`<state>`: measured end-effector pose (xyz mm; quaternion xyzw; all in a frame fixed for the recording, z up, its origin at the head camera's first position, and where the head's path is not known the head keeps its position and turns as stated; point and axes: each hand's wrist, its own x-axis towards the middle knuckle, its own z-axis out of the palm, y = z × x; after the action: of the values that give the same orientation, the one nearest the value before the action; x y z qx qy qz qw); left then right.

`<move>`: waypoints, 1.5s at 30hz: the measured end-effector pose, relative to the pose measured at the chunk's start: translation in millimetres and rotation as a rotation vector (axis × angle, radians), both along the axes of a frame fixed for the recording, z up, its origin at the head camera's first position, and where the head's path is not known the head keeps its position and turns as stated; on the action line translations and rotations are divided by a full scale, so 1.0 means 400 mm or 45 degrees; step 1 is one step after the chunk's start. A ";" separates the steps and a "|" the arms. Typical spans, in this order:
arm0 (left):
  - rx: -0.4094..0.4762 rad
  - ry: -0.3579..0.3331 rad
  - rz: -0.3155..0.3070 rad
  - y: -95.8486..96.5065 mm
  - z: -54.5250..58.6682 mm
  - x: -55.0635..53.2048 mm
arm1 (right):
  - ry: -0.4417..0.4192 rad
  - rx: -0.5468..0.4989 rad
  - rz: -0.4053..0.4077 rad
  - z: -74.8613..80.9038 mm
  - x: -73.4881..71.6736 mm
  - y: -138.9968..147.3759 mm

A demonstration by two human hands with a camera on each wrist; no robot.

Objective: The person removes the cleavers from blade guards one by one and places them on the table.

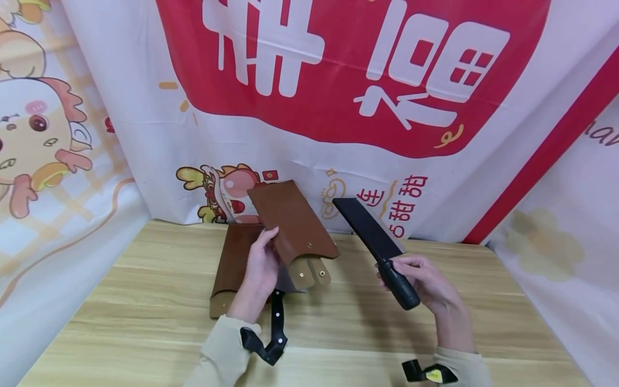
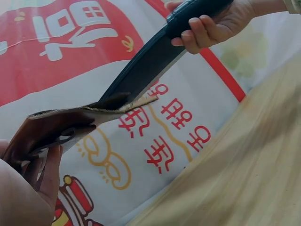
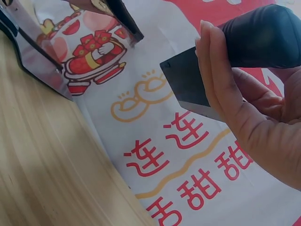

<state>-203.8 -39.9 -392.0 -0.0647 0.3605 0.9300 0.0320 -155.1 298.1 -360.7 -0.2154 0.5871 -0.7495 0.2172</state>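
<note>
My left hand [image 1: 261, 263] grips a brown leather knife sheath [image 1: 297, 220] by its left side, tilted up above the table. Two tan snap straps [image 1: 309, 273] hang at its near end. To the right, my right hand [image 1: 425, 279] holds a black-bladed cleaver [image 1: 369, 231] by its thick black handle, blade pointing up and away. Sheath and cleaver are apart in the head view. Under the left hand lies a second brown sheath [image 1: 229, 263], partly hidden. Beside it is another cleaver with a riveted black handle [image 1: 278, 320]; its grey blade [image 3: 42, 66] also shows in the right wrist view.
The wood-grain table [image 1: 121, 317] ends at a printed red and white cloth [image 1: 309, 129] hanging behind it. More cloth [image 1: 556, 215] hangs at the right and left sides. Each forearm wears a black wrist mount [image 1: 266, 346].
</note>
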 end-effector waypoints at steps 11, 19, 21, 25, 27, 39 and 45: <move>-0.101 -0.059 -0.102 0.040 -0.018 0.012 | -0.025 -0.043 -0.061 -0.002 0.008 0.023; -0.187 -0.076 -0.191 0.069 -0.031 0.030 | -0.089 0.010 -0.104 -0.002 0.018 0.034; -0.208 -0.059 -0.213 0.077 -0.039 0.033 | -0.105 0.034 -0.124 -0.003 0.019 0.037; -0.237 -0.036 -0.256 0.091 -0.054 0.038 | -0.133 0.057 -0.154 -0.008 0.021 0.045; -0.239 -0.029 -0.266 0.098 -0.059 0.039 | -0.134 0.055 -0.165 -0.010 0.022 0.048; -0.293 -0.023 -0.326 0.128 -0.080 0.043 | -0.170 0.078 -0.213 -0.026 0.020 0.065; -0.310 -0.045 -0.339 0.135 -0.089 0.046 | -0.206 0.091 -0.242 -0.044 0.015 0.073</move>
<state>-185.4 14.3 -427.5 -0.0360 0.4751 0.8658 0.1530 -149.0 327.5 -378.4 -0.0897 0.6119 -0.7601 0.1993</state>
